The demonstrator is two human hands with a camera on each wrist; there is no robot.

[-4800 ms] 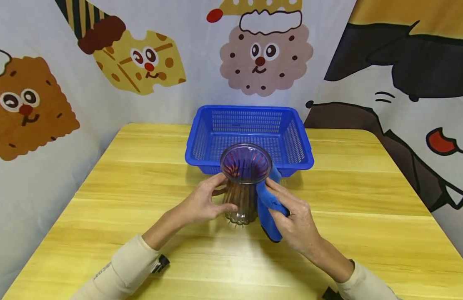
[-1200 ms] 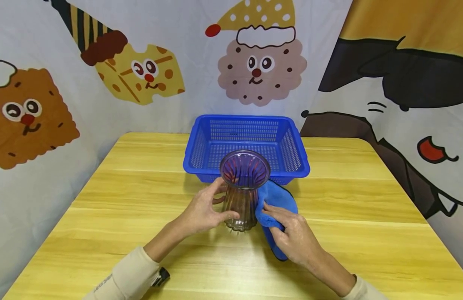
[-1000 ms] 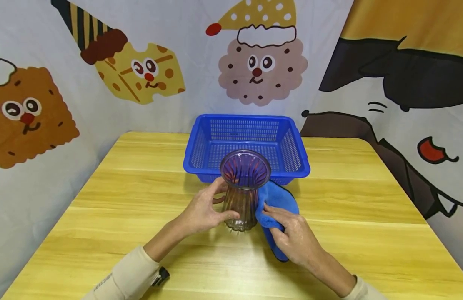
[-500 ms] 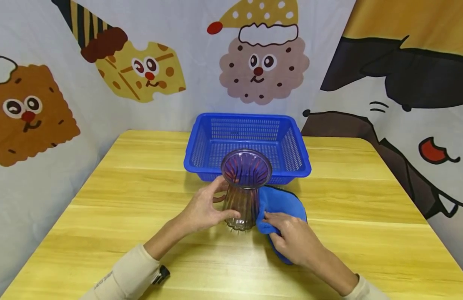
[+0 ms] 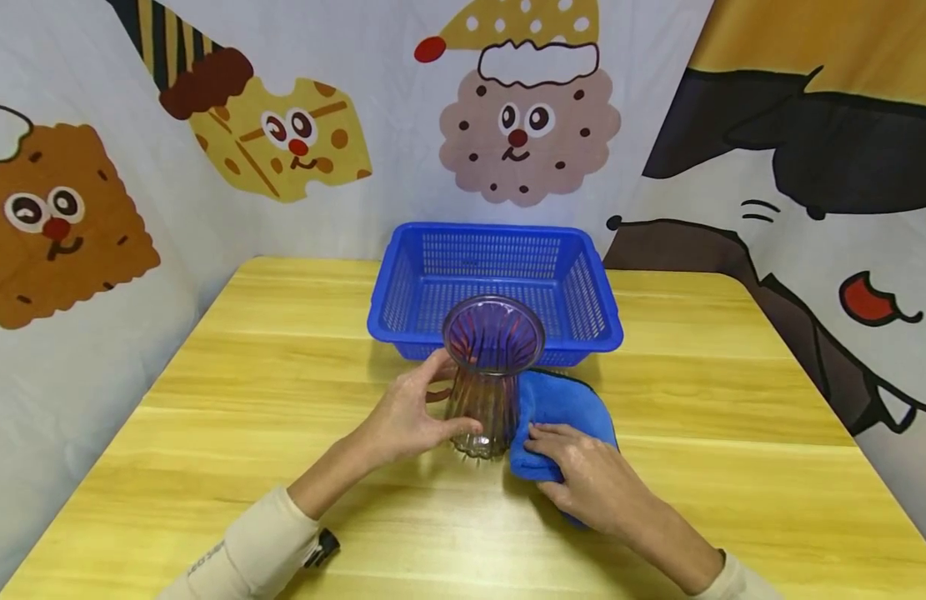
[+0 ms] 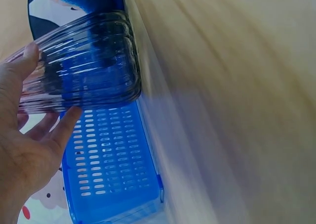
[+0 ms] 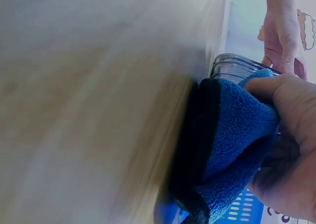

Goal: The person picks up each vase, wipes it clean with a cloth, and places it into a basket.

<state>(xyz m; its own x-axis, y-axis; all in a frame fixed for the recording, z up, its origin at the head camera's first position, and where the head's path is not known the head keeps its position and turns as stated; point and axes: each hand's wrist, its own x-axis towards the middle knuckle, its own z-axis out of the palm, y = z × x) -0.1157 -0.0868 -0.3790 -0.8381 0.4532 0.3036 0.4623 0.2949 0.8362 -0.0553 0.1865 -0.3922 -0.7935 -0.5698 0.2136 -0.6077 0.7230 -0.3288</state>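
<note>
A ribbed glass vase (image 5: 483, 408), purple at its flared rim and clear toward the base, stands upright on the table. My left hand (image 5: 410, 414) grips its left side, thumb in front and fingers behind, as the left wrist view also shows. On the other side my right hand (image 5: 592, 479) holds a blue cloth (image 5: 571, 408) with a dark edge, bunched between thumb and fingers. The cloth (image 7: 242, 130) lies right at the vase's lower right side. Part of it hangs down toward the tabletop, partly hidden by the right hand.
Behind the vase sits a blue plastic basket (image 5: 382, 333) with slotted walls, near the table's back edge. The light wooden table (image 5: 230, 400) reaches to a cartoon-printed curtain (image 5: 402, 108) at the back and sides.
My right hand with the cloth has moved down along the vase, from near its rim to its lower right side, and the cloth has spread rightward. The left hand keeps its grip.
</note>
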